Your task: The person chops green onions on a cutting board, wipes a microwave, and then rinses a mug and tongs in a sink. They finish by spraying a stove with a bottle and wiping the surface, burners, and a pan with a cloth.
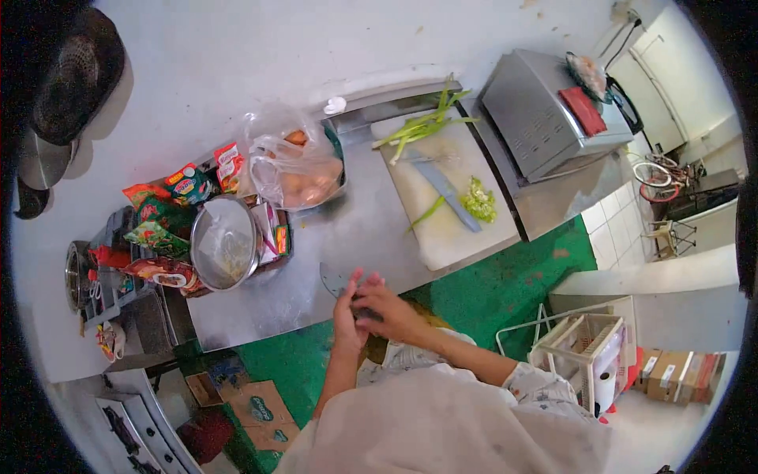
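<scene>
My left hand (348,317) and my right hand (385,310) meet just over the front edge of the steel counter (316,272). Left fingers point up and outstretched. My right fingers reach across and touch the left hand, fairly straight. A dark patch shows between the palms; whether it is shadow or a thing I cannot make out. Beyond them lies a white cutting board (442,249), with a knife (446,192) flat on it. Green onion stalks (426,126) lie at its far end, and a chopped green onion pile (478,201) sits beside the blade.
At left stand a steel bowl (224,272) holding a clear bag, several seasoning packets (162,209), and a plastic bag of eggs (304,186). A steel oven-like appliance (529,118) stands at right. Behind me on the right is a cream plastic rack (580,344).
</scene>
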The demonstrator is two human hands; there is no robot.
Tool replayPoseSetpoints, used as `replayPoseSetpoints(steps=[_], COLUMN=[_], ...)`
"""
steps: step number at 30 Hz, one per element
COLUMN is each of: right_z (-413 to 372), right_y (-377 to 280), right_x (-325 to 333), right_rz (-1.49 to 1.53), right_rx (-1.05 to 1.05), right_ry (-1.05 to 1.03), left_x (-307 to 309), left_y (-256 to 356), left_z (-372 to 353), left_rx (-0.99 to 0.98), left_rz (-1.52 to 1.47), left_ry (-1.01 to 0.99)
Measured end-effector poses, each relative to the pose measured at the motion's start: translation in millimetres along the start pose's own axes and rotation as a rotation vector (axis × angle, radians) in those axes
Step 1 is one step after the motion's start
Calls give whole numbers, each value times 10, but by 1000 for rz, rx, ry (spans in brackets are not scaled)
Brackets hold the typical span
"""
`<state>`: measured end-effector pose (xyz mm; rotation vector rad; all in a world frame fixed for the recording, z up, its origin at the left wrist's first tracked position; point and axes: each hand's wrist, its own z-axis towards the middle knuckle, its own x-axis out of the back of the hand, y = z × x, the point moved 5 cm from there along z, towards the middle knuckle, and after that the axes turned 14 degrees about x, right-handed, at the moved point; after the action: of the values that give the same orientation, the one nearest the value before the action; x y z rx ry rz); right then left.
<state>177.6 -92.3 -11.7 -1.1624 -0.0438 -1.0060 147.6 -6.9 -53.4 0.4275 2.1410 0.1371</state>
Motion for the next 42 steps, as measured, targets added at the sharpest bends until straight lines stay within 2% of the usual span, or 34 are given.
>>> replayPoseSetpoints(steps=[1, 3, 4, 5, 6, 7, 9, 10, 12, 14, 15, 16, 18, 20, 23, 24, 25, 26, 27, 29, 30, 31, 32, 34, 35, 37, 38, 40, 41, 42], right_z=[66, -27, -129, -222, -189, -118, 16, 33, 168, 222, 219, 342, 578, 506, 710, 463, 535, 356, 246, 288, 200, 168, 128, 88, 108, 249, 368, 552, 677, 813], right_y=[-30, 287, 687, 1081, 1240, 1392, 1721, 1896, 2387, 2842, 3109, 3051, 3074, 3470, 3055, 3327, 3114, 3111, 3017, 2450, 2322, 2052, 1826, 1481, 1278, 865, 769, 467, 281, 34], right_x=[264, 670, 871, 1124, 1454, 1741, 2177, 2315, 2461, 2483, 2472, 2496, 2551, 2554, 2623, 2671, 2708, 2759, 2793, 2771, 2706, 2633, 2488, 2086, 1873, 1319, 1077, 389, 101, -227], right_rz=[37, 339, -206, -316, -419, -466, -680, -670, -818, -866, -943, -922, -991, -865, -784, -917, -781, -882, -745, -626, -472, -430, -391, -84, -82, 375, 382, 478, 484, 443], right_rx=[-114, -681, -514, -437, -348, -419, -303, -281, -334, -181, -194, -167, -165, -153, -447, -47, -390, -112, -19, -275, -404, -354, -305, -234, -227, -651, -640, -633, -621, -491], right_ry=[30, 222, 199, 341, 393, 417, 383, 372, 112, 4, -72, -84, -301, -395, -593, -547, -515, -411, -305, -280, -250, -236, -214, -186, -193, -230, -234, -496, -497, -617], left_x=[143, 236, 210, 200, 224, 264, 231, 201, 171, 185, 168, 185, 208, 230, 266, 293, 303, 310, 313, 417, 484, 569, 658, 793, 873, 1044, 1150, 1426, 1579, 1748], left_y=[-83, -205, -249, -287, -299, -311, -304, -312, -292, -283, -284, -316, -371, -421, -478, -461, -460, -463, -452, -370, -335, -323, -269, -198, -160, -47, -22, 47, 58, 54], left_z=[84, 156, 143, 140, 163, 194, 241, 249, 287, 289, 271, 245, 251, 234, 174, 113, 64, 14, -72, -202, -283, -373, -472, -650, -757, -1009, -1141, -1500, -1711, -1931], left_rx=[53, 102, 141, 177, 170, 178, 160, 172, 138, 81, 39, 14, -39, -90, -116, -183, -166, -146, -174, -245, -259, -281, -306, -350, -357, -403, -416, -480, -493, -528], left_rz=[8, 10, 31, 52, 46, 87, 120, 135, 122, 137, 126, 109, -22, -42, -114, -161, -157, -153, -164, -213, -228, -251, -260, -319, -327, -354, -353, -376, -371, -403], left_ry=[47, 88, 145, 203, 203, 158, 113, 142, 181, 246, 251, 269, 312, 372, 426, 452, 458, 463, 495, 524, 534, 537, 542, 488, 489, 493, 496, 530, 531, 526])
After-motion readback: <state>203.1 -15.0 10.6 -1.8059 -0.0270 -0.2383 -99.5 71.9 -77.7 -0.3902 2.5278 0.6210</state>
